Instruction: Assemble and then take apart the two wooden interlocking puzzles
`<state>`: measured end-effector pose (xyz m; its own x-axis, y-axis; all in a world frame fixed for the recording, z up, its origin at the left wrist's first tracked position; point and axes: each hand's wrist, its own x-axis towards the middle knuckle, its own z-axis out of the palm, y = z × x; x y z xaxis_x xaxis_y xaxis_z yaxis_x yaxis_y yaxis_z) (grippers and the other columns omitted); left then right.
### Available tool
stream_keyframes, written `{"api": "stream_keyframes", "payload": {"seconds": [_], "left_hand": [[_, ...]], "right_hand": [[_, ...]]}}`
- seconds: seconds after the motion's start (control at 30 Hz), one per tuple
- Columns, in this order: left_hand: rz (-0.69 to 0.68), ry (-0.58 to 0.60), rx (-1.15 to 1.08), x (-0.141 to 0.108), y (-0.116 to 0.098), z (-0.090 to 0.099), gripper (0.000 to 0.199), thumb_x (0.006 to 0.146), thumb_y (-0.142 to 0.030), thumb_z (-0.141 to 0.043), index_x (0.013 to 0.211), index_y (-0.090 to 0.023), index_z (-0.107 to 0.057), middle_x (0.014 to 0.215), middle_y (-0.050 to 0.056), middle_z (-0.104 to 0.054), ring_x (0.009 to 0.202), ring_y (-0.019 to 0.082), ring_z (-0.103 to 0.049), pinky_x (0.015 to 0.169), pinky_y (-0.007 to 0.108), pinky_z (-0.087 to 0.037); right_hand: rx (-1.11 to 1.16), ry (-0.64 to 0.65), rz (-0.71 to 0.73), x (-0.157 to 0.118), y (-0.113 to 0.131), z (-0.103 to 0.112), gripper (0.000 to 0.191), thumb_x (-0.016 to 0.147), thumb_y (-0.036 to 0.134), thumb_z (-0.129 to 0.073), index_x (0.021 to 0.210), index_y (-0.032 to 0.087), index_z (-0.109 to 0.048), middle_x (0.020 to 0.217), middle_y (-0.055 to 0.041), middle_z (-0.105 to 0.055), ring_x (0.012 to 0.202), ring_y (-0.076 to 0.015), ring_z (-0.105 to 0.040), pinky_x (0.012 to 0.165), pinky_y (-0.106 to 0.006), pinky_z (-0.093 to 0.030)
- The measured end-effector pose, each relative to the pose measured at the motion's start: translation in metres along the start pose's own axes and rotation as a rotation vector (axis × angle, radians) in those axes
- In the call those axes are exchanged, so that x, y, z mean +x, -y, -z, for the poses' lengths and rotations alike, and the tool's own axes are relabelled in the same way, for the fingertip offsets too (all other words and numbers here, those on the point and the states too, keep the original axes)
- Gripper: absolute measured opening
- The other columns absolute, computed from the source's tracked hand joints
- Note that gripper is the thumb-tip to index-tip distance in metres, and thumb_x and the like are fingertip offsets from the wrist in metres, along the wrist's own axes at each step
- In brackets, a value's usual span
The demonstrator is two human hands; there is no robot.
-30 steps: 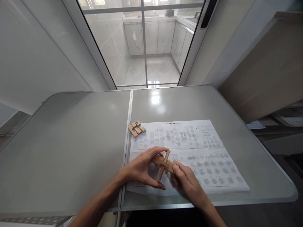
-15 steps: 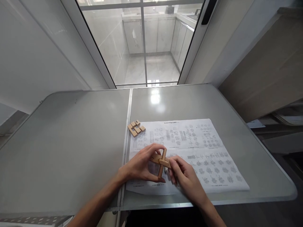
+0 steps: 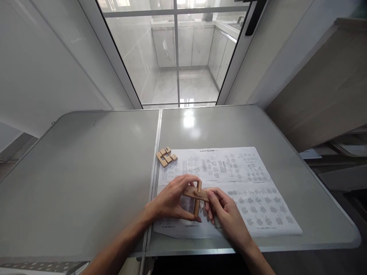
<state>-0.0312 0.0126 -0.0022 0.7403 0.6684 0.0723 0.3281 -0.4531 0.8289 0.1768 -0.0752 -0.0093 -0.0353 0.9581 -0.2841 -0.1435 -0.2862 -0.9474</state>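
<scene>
Two or more wooden puzzle pieces (image 3: 197,196) cross each other between my hands, above a printed sheet. My left hand (image 3: 174,198) pinches the upright piece at its two ends, thumb below and fingers on top. The crossing piece points left into that palm and has a small dark mark on it. At its right end, my right hand (image 3: 225,208) grips it between thumb and forefinger. How the pieces join at the crossing is too small to make out. The instruction sheet (image 3: 252,183) lies flat under both hands, covered in small diagrams.
Beyond my left hand, several small wooden pieces (image 3: 165,156) form a cluster on the sheet's upper left corner. The grey table (image 3: 120,172) has a metal seam (image 3: 156,145) running just left of the sheet. A glazed door (image 3: 177,57) stands behind the table's far edge.
The crossing piece has turned slightly between my fingers, showing a different face. Both hands keep their hold. The whole view has shifted a little downward.
</scene>
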Motion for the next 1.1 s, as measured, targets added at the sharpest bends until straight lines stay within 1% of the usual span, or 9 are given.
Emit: {"api": "stream_keyframes", "payload": {"seconds": [0.13,0.2,0.3,0.4,0.53,0.67,0.87,1.0,1.1], "left_hand": [[-0.019,-0.019,-0.009,0.0,0.002,-0.002,0.09,0.063,-0.051,-0.1,0.137,-0.027,-0.055,0.137,0.011,-0.067,0.125,0.032,-0.065,0.111,0.044,-0.052],[-0.033,-0.034,-0.021,-0.001,0.002,-0.002,0.09,0.062,-0.051,-0.1,0.136,-0.027,-0.055,0.135,0.01,-0.067,0.125,0.032,-0.065,0.111,0.045,-0.052],[-0.052,-0.049,-0.027,-0.001,0.001,-0.002,0.092,0.062,-0.05,-0.1,0.138,-0.026,-0.054,0.136,0.012,-0.065,0.127,0.033,-0.064,0.112,0.045,-0.052],[-0.06,-0.062,-0.026,-0.002,0.0,0.0,0.095,0.062,-0.048,-0.101,0.14,-0.026,-0.052,0.139,0.013,-0.062,0.13,0.034,-0.062,0.114,0.047,-0.052],[-0.059,-0.087,-0.03,-0.004,0.002,0.001,0.1,0.062,-0.048,-0.101,0.145,-0.026,-0.052,0.142,0.014,-0.059,0.131,0.034,-0.061,0.113,0.047,-0.054],[-0.057,-0.098,0.001,-0.005,0.003,0.002,0.097,0.064,-0.051,-0.1,0.146,-0.026,-0.054,0.141,0.014,-0.058,0.13,0.033,-0.062,0.112,0.047,-0.055],[-0.035,-0.115,0.042,-0.005,0.0,0.002,0.1,0.062,-0.055,-0.1,0.145,-0.026,-0.054,0.141,0.014,-0.06,0.132,0.035,-0.061,0.117,0.049,-0.052],[-0.026,-0.115,0.046,-0.005,-0.001,0.002,0.1,0.061,-0.056,-0.1,0.146,-0.026,-0.055,0.141,0.014,-0.06,0.131,0.036,-0.062,0.116,0.05,-0.052],[-0.035,-0.112,0.051,-0.005,0.0,0.002,0.101,0.061,-0.055,-0.1,0.147,-0.027,-0.054,0.142,0.015,-0.06,0.132,0.036,-0.061,0.116,0.05,-0.052]], "right_hand": [[0.038,0.056,-0.002,-0.002,0.003,0.004,0.045,0.105,0.065,-0.059,0.098,0.02,-0.065,0.068,0.003,-0.059,0.054,-0.0127,-0.052,0.057,-0.027,-0.046],[0.084,0.059,-0.015,-0.005,0.003,0.006,0.044,0.106,0.063,-0.059,0.1,0.02,-0.066,0.066,0.0035,-0.057,0.054,-0.0122,-0.049,0.057,-0.027,-0.044],[0.167,-0.006,-0.036,-0.011,0.005,0.01,0.044,0.104,0.063,-0.061,0.099,0.02,-0.068,0.063,0.0036,-0.053,0.052,-0.0116,-0.043,0.054,-0.026,-0.039],[0.19,-0.126,-0.026,-0.014,0.01,0.02,0.043,0.104,0.062,-0.061,0.098,0.02,-0.068,0.063,0.0027,-0.051,0.051,-0.0115,-0.039,0.051,-0.026,-0.037],[0.033,-0.249,0.015,-0.008,0.016,0.039,0.043,0.103,0.063,-0.063,0.095,0.021,-0.068,0.071,-0.0002,-0.059,0.057,-0.0135,-0.049,0.056,-0.027,-0.046],[-0.187,-0.257,0.025,-0.001,0.012,0.051,0.048,0.101,0.068,-0.062,0.103,0.021,-0.069,0.079,-0.0027,-0.065,0.062,-0.0172,-0.056,0.055,-0.028,-0.048],[-0.328,-0.202,0.03,0.004,0.003,0.047,0.052,0.102,0.07,-0.058,0.109,0.021,-0.071,0.081,-0.0041,-0.07,0.061,-0.0188,-0.063,0.056,-0.031,-0.048],[-0.409,-0.176,0.036,0.007,0.004,0.044,0.053,0.103,0.071,-0.054,0.109,0.021,-0.072,0.08,-0.0049,-0.073,0.06,-0.0195,-0.065,0.061,-0.032,-0.051],[-0.452,-0.179,0.033,0.01,0.005,0.044,0.055,0.103,0.073,-0.053,0.108,0.021,-0.073,0.076,-0.0048,-0.073,0.06,-0.0206,-0.064,0.062,-0.032,-0.051]]}}
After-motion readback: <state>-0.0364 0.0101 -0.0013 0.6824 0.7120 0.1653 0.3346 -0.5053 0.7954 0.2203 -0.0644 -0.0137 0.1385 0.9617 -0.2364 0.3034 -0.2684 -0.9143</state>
